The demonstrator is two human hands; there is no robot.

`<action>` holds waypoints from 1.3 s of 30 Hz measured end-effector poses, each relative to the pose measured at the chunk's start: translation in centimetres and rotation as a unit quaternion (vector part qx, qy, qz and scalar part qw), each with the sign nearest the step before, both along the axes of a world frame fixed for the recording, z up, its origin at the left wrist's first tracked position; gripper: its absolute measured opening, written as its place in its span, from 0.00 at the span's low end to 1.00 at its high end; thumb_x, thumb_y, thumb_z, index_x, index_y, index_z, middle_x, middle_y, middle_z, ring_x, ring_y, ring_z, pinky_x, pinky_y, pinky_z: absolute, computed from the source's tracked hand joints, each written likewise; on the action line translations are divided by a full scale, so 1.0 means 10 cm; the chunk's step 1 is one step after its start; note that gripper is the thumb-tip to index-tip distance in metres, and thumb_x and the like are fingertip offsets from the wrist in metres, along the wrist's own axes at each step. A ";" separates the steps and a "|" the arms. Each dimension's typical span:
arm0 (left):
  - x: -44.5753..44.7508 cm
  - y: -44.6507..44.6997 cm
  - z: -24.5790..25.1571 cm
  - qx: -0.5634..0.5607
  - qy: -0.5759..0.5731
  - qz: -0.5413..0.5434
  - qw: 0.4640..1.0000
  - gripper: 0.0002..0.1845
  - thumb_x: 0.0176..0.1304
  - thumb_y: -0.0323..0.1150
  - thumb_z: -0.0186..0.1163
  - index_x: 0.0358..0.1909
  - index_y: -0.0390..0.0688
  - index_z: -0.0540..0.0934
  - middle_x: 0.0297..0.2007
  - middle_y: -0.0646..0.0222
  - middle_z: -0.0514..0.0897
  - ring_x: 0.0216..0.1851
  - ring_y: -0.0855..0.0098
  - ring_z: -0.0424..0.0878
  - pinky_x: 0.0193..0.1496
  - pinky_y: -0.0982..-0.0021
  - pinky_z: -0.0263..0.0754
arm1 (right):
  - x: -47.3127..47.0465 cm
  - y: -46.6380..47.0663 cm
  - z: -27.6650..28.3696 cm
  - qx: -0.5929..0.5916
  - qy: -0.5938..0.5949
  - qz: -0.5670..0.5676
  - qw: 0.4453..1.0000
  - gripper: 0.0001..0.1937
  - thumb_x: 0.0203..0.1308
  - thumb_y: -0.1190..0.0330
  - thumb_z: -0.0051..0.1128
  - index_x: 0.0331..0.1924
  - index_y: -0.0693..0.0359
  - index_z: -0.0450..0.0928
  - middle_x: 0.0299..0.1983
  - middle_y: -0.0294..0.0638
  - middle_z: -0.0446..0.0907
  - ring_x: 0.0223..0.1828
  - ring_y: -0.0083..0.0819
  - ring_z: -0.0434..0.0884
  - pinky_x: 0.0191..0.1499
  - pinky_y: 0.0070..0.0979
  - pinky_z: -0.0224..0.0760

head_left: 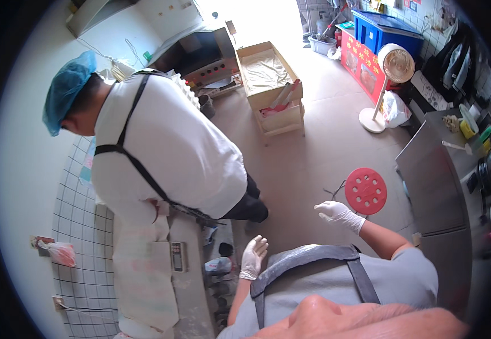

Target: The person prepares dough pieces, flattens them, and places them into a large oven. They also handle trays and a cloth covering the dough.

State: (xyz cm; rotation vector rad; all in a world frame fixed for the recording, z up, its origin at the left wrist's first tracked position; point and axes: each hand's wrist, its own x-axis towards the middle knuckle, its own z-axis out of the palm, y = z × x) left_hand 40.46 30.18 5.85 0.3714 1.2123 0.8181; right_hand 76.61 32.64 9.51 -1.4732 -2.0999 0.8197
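Observation:
My left hand (254, 256), in a white disposable glove, hangs in the air beside the near end of a worktable (190, 292). Its fingers are loosely spread and nothing is in them. On the other side, my right hand (340, 215), gloved the same way, hovers over the floor near a red round stool (365, 190) with holes in its seat. The fingers are bent a little, and no object shows in that hand. A digital scale (177, 256) sits on the worktable beside a pale cloth or sheet (143, 279).
A co-worker (169, 140) in a white shirt and blue hair cover bends over the worktable, hands hidden. Farther off are a wooden box stand (254, 99), an oven (203, 55) and a pedestal fan (396, 63). A steel cabinet (434, 178) lines the right side.

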 end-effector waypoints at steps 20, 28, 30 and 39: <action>1.64 4.13 0.43 0.197 0.073 -0.198 0.957 0.23 0.71 0.46 0.49 0.61 0.44 0.73 0.53 0.65 0.80 0.58 0.67 0.74 0.63 0.64 0.60 | 1.39 2.94 -0.09 -0.012 -0.101 -0.143 0.985 0.17 0.58 0.62 0.56 0.51 0.56 0.78 0.51 0.46 0.79 0.50 0.46 0.79 0.53 0.38 0.74; 1.80 5.41 0.18 0.201 0.137 -0.117 0.963 0.19 0.72 0.37 0.51 0.58 0.36 0.74 0.50 0.60 0.81 0.54 0.68 0.77 0.61 0.69 0.67 | 1.77 4.44 -0.36 -0.060 -0.135 -0.050 0.988 0.16 0.56 0.63 0.57 0.48 0.56 0.80 0.46 0.47 0.81 0.48 0.46 0.80 0.52 0.38 0.74; 1.82 5.66 0.14 0.219 0.203 -0.109 0.948 0.19 0.71 0.36 0.52 0.58 0.35 0.74 0.50 0.60 0.81 0.54 0.69 0.77 0.62 0.70 0.67 | 1.86 5.07 -0.43 -0.024 -0.134 -0.033 0.990 0.15 0.56 0.63 0.56 0.48 0.56 0.80 0.46 0.47 0.81 0.48 0.46 0.80 0.51 0.39 0.74; 1.79 6.96 0.93 0.396 0.483 -0.061 0.779 0.18 0.64 0.29 0.55 0.56 0.36 0.75 0.52 0.56 0.79 0.54 0.59 0.77 0.60 0.64 0.69 | 1.51 7.89 -0.31 0.047 -0.148 0.159 0.975 0.16 0.54 0.66 0.57 0.47 0.57 0.80 0.44 0.44 0.80 0.46 0.45 0.80 0.50 0.39 0.74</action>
